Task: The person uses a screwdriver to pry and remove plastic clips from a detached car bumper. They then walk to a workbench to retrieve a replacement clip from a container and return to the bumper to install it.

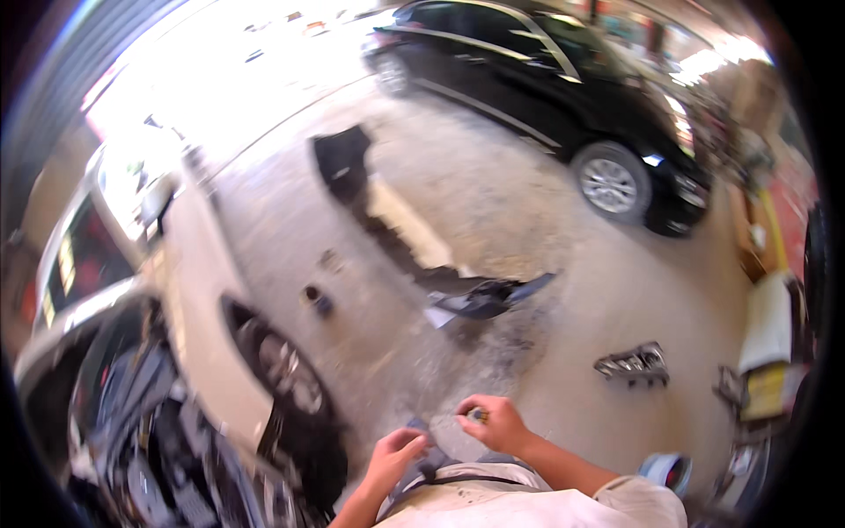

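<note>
Object [477, 414] (small, kind unclear) in the curled right hand [500, 426], grip of the left hand [396, 456] unclear

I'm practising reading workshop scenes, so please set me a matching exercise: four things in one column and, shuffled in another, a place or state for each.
Column one
1. Black sedan
2. Headlight unit
3. Detached bumper
4. Right hand

Column two
A. on the floor, toward the lower right of the picture
B. with a small object in its grip
C. standing at the upper right
D. lying near the middle of the picture

Pairs: 1-C, 2-A, 3-D, 4-B
</note>
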